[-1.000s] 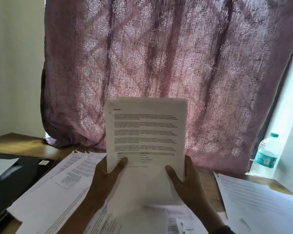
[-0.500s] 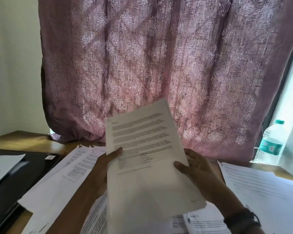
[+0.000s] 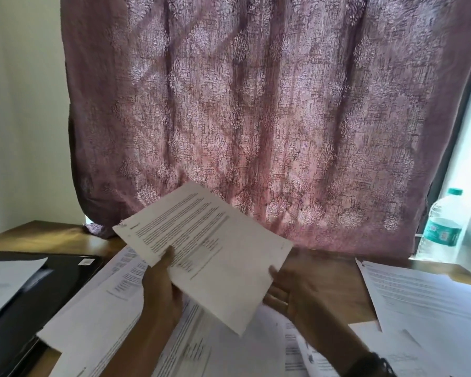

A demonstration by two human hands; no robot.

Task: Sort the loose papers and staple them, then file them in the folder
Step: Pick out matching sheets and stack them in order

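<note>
A thin stack of printed papers (image 3: 210, 248) is held in the air above the desk, turned clockwise so its top points up and to the left. My left hand (image 3: 161, 289) grips its lower left edge, thumb on the printed face. My right hand (image 3: 291, 292) is under the stack's right corner with fingers spread; a thumb tip touches the edge. Loose printed sheets (image 3: 101, 308) lie on the desk beneath my hands. A black folder (image 3: 52, 281) lies at the left with a white sheet (image 3: 6, 278) on it. No stapler is visible.
More printed sheets (image 3: 424, 303) lie spread at the right on the wooden desk (image 3: 335, 284). A clear water bottle with a teal label (image 3: 441, 227) stands at the far right by the window. A mauve patterned curtain (image 3: 256, 118) hangs behind the desk.
The stack went from upright and square in both hands to lowered and rotated clockwise. My right hand loosened from gripping the side to resting open under the corner.
</note>
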